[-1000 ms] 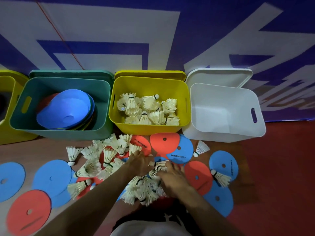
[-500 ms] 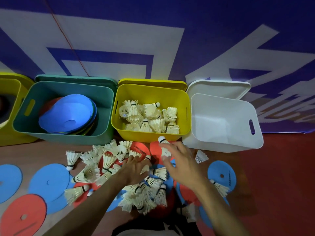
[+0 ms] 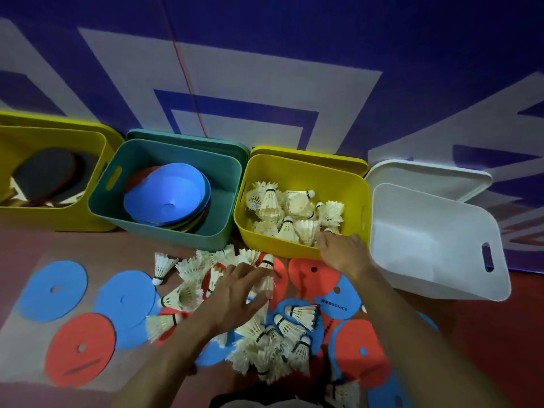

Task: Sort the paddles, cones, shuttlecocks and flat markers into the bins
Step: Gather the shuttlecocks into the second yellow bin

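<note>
Loose white shuttlecocks point(image 3: 273, 343) lie piled on the floor over red and blue flat markers point(image 3: 312, 275). My left hand point(image 3: 238, 295) rests on the pile, thumb and forefinger around an upright shuttlecock point(image 3: 267, 272). My right hand point(image 3: 344, 254) reaches over the front rim of the middle yellow bin point(image 3: 306, 163), its fingertips down among the shuttlecocks point(image 3: 282, 210) inside; whether it holds one is hidden. A teal bin point(image 3: 164, 148) holds stacked blue cones point(image 3: 167, 195). The far-left yellow bin point(image 3: 59, 134) holds dark paddles point(image 3: 50, 178).
A white bin point(image 3: 426, 231) stands tilted at the right, nothing visible inside. More flat markers lie at the left, blue point(image 3: 53, 290) and red point(image 3: 82, 348). A purple and white banner wall point(image 3: 265, 69) rises right behind the bins.
My right hand rose from the pile with a shuttlecock and moved forward to the yellow bin. The left hand shifted slightly forward on the pile and closed on a shuttlecock.
</note>
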